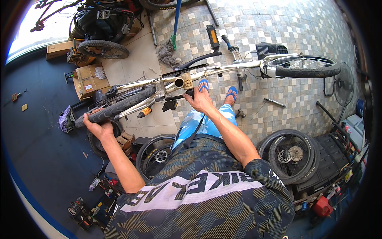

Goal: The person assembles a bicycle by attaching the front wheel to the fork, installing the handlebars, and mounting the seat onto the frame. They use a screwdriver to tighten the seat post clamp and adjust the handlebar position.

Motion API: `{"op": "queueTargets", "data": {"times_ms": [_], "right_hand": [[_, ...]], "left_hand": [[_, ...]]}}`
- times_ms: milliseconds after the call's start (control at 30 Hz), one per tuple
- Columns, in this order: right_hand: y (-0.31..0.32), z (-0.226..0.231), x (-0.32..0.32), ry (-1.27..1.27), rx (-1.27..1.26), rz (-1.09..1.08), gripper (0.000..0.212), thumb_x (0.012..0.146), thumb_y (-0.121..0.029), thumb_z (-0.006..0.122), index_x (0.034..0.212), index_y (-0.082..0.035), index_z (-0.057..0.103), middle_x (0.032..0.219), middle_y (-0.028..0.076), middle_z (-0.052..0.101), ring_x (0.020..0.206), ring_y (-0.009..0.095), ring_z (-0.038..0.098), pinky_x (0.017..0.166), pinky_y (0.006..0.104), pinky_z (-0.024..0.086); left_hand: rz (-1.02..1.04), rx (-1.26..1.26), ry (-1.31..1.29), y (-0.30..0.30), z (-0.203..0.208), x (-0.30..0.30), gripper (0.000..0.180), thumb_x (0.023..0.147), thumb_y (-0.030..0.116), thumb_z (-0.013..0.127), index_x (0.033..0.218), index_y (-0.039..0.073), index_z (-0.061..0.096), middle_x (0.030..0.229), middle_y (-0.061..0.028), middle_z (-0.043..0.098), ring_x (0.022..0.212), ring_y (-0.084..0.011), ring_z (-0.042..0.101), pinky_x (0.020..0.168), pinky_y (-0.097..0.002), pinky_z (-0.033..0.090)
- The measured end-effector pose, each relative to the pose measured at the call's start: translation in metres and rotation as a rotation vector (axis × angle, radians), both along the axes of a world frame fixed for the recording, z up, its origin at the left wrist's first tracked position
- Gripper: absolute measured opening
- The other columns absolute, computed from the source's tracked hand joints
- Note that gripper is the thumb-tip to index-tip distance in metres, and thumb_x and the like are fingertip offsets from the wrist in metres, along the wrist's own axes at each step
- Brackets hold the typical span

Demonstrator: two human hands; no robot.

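A pale-framed bicycle (223, 70) stretches across the view in front of me, its front wheel (306, 71) at the right. My left hand (97, 126) wraps round the black tyre of its rear wheel (131, 99), with fingertips showing on the far side. Close by the round opening of the bottom bracket (179, 83), my right hand (201, 100) is closed on a short black bar-like part (175, 96) whose kind I cannot make out. Beyond the frame, a black crank arm (197, 60) carries a pedal with an orange reflector (213, 37).
Loose wheels lie at the right (288, 155) and beside my left leg (157, 156). A yellow power drill (144, 112) is under the bicycle. A cardboard box (90, 81) stands at the left. A mop (168, 53), a hammer (240, 81) and a fan (343, 84) are around the tiled floor.
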State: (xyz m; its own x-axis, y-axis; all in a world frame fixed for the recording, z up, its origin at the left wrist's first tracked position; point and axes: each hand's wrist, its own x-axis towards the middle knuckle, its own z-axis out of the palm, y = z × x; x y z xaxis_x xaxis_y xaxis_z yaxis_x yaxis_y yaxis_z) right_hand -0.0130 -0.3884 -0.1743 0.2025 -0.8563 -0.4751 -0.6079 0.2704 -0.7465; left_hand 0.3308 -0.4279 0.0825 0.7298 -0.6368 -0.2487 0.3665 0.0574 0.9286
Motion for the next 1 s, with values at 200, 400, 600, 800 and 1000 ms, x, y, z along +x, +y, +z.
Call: {"op": "queueTargets", "data": {"times_ms": [200, 400, 600, 800, 1000], "right_hand": [[0.0005, -0.0017, 0.0007, -0.004, -0.017, -0.002, 0.073, 0.098, -0.063, 0.056, 0.117, 0.007, 0.058, 0.090, 0.033, 0.073, 0.091, 0.051, 0.072, 0.089, 0.0570, 0.053], [-0.0008, -0.0020, -0.0003, -0.006, -0.008, 0.003, 0.074, 0.097, -0.064, 0.056, 0.119, 0.007, 0.057, 0.091, 0.033, 0.073, 0.092, 0.052, 0.072, 0.089, 0.0577, 0.052], [-0.0028, 0.0008, -0.0019, -0.015, 0.017, 0.014, 0.075, 0.097, -0.065, 0.056, 0.120, 0.008, 0.057, 0.090, 0.034, 0.072, 0.091, 0.052, 0.072, 0.089, 0.0576, 0.053], [-0.0039, 0.0028, -0.0032, -0.016, 0.016, 0.019, 0.076, 0.098, -0.065, 0.054, 0.118, 0.008, 0.057, 0.089, 0.033, 0.072, 0.089, 0.052, 0.072, 0.088, 0.0578, 0.053], [-0.0038, -0.0018, -0.0031, -0.008, 0.002, 0.034, 0.075, 0.098, -0.065, 0.054, 0.115, 0.008, 0.057, 0.087, 0.033, 0.072, 0.088, 0.052, 0.072, 0.087, 0.0584, 0.053]], "left_hand": [[-0.003, 0.006, -0.009, -0.0002, 0.0014, -0.0028, 0.027, 0.093, 0.032, 0.072, 0.099, 0.014, 0.053, 0.086, -0.0081, 0.061, 0.085, -0.0244, 0.064, 0.090, -0.0484, 0.057], [0.008, 0.006, -0.018, -0.0021, 0.0023, -0.0068, 0.027, 0.092, 0.031, 0.072, 0.100, 0.013, 0.052, 0.087, -0.0086, 0.061, 0.085, -0.0241, 0.064, 0.090, -0.0472, 0.057], [-0.001, 0.001, -0.024, -0.0026, 0.0020, -0.0057, 0.028, 0.092, 0.030, 0.072, 0.101, 0.013, 0.051, 0.087, -0.0084, 0.060, 0.085, -0.0230, 0.064, 0.089, -0.0464, 0.057], [0.017, 0.012, -0.033, -0.0036, 0.0016, -0.0061, 0.028, 0.092, 0.029, 0.072, 0.101, 0.013, 0.051, 0.087, -0.0079, 0.061, 0.083, -0.0231, 0.064, 0.088, -0.0457, 0.057], [0.003, 0.021, -0.051, -0.0052, 0.0020, -0.0070, 0.028, 0.092, 0.030, 0.071, 0.101, 0.013, 0.051, 0.086, -0.0094, 0.062, 0.083, -0.0248, 0.064, 0.087, -0.0458, 0.057]]}}
